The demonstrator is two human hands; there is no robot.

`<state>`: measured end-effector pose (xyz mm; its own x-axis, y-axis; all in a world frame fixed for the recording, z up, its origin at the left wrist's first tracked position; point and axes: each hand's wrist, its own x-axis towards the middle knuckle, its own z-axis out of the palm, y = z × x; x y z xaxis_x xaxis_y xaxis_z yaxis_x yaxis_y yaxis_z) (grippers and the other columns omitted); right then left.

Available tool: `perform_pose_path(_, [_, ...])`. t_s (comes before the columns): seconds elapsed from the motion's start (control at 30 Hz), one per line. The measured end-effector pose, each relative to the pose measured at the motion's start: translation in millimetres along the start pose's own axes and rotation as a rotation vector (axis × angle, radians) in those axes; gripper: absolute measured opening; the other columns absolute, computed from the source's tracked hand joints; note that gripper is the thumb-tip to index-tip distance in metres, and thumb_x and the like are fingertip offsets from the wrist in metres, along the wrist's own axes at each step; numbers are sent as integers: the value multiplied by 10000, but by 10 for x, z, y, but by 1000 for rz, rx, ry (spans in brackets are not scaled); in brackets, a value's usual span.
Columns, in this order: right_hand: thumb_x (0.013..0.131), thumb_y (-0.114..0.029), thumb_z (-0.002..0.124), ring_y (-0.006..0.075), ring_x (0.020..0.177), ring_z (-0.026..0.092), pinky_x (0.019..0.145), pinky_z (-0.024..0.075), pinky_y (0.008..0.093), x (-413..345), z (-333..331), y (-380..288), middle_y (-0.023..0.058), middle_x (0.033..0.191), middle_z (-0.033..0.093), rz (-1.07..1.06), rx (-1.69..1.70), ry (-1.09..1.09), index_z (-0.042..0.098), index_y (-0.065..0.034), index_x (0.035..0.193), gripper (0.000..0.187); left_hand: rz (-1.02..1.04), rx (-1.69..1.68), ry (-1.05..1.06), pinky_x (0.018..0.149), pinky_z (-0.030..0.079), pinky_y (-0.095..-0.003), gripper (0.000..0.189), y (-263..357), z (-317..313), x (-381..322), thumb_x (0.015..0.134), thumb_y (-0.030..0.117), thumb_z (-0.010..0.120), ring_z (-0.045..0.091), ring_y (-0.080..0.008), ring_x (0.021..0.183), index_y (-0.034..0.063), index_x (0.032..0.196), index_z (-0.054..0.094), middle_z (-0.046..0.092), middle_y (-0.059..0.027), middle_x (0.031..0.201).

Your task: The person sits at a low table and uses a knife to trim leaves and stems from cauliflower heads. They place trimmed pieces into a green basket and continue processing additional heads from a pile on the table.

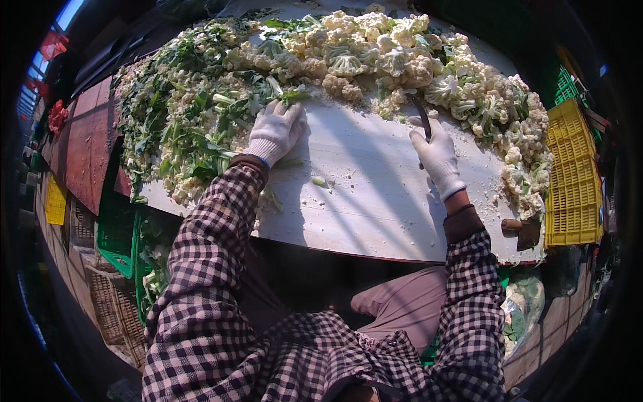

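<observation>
My left hand [278,129], in a white knit glove, lies palm down at the inner edge of a heap of cauliflower leaves and trimmings [191,100]. A green leaf stalk [275,86] shows just beyond its fingertips; whatever is under the palm is hidden. My right hand [436,151], also gloved, grips a dark curved knife [420,113], its blade pointing up and away from me. Past the blade, cut cauliflower florets [351,55] are piled along the far side and down the right of the white tabletop [361,201].
A cleaver [527,236] with a wooden handle lies at the table's right front corner. Beside it stands a yellow plastic crate [572,176]. Green crates [118,226] sit below on the left. A clear bag of greens [522,311] rests low on the right. Small scraps [319,181] dot the tabletop.
</observation>
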<state>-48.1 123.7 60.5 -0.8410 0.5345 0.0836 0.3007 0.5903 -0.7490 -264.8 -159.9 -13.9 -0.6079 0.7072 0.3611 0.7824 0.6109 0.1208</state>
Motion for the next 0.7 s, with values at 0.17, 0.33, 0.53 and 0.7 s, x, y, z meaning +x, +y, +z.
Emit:
perform_pose_path(0.17, [865,-279,635,379,1168,613,1028,473,456,1404,1079,-686,216,1242,626,-128,-258,26,644,-65,1249,441,-557,208,92,923,518,-469,354,-994,-440,162,925,408,631,640,-349,1037,80,1042,698,671,-144,1085])
perform_pose_path(0.33, [875,-427,674,360,1304,562,1083,459,441,2164,1341,-835,152,1423,569,54,-504,-146,502,-196,1482,672,-348,-13,73,1047,436,-533,648,-782,-487,917,871,554,666,486,-404,1305,159,1379,589,538,-192,1377])
perform_pose_path(0.53, [839,-503,743,365,1263,589,1075,464,441,2353,1185,-703,212,1369,610,-207,-542,-342,486,-128,1481,787,-484,-293,-254,1201,296,-546,927,-529,-174,1266,697,624,752,232,-472,1491,198,1484,510,272,-234,1618])
perform_pose_path(0.7, [844,-359,731,354,1231,611,1057,459,394,1551,746,-446,206,1324,645,-99,-368,-299,501,-89,1454,706,-176,-217,-149,1234,223,-567,921,-144,2,864,684,561,780,118,-536,1504,200,1484,501,226,-233,1639])
